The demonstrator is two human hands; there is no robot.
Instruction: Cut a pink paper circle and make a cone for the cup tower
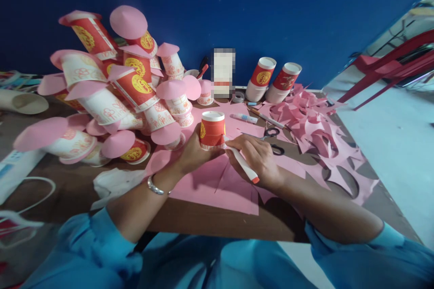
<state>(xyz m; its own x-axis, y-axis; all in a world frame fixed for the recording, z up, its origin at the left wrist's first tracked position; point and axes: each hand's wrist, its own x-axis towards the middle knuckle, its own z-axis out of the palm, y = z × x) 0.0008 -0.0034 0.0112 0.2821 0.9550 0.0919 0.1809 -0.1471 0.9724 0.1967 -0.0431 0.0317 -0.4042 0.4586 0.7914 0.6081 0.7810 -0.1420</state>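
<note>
We are steadying the inverted paper cup [212, 130] with our left hand [194, 150], while our right hand [257, 158], gripping a marker [242, 162], is tracing its rim on the pink paper [217, 187] mid-worktop; judging next: careful circling.

A pixelated box [223, 72] at upper centre cannot be read; the cup's base [212, 145] is hidden by fingers.
</note>
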